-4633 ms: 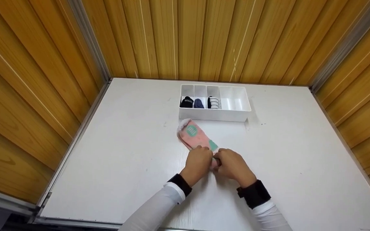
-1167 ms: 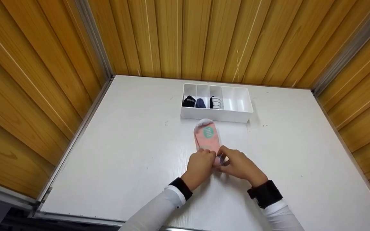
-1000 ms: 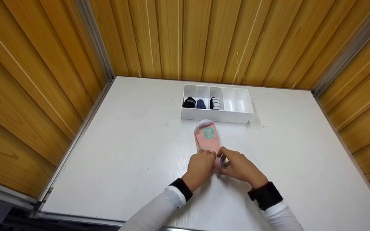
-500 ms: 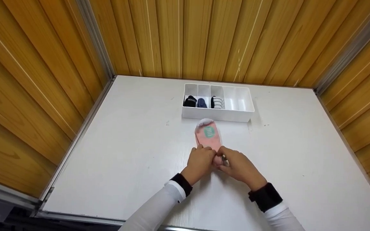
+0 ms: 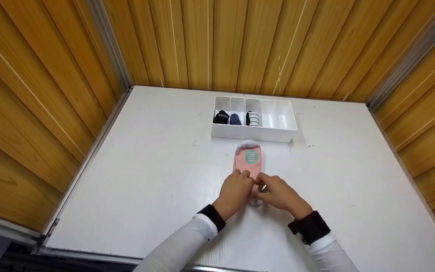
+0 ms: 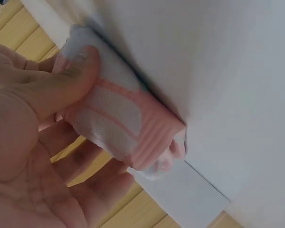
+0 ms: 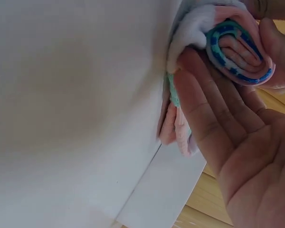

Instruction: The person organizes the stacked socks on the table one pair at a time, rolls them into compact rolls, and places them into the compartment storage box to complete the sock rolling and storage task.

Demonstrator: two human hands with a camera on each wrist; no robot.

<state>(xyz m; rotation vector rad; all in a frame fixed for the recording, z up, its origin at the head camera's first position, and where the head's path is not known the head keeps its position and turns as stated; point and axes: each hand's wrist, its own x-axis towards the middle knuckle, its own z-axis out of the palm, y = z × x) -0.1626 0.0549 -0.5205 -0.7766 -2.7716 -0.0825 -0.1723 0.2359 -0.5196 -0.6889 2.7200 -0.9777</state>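
Observation:
A pink sock (image 5: 248,160) with a green patch and a whitish far end lies on the white table. Its near end is rolled up beneath both hands. My left hand (image 5: 234,190) grips the roll from the left; in the left wrist view its thumb (image 6: 80,71) presses on the pink and white roll (image 6: 114,109). On the other side, my right hand (image 5: 283,194) pinches the roll's right end. The right wrist view shows that end as a spiral (image 7: 240,52) edged in blue and green, with the right fingers (image 7: 199,95) against it.
Behind the sock stands a white divided box (image 5: 253,133). Its compartments hold a black rolled item (image 5: 221,117), a dark blue one (image 5: 235,119) and a black-and-white striped one (image 5: 253,119). Wood-patterned panels (image 5: 225,45) wall the table at back and sides.
Since the oldest frame the sock has swung from slanting left to pointing almost straight away. My right-hand fingers have shifted around the roll, and a whitish edge now shows below it.

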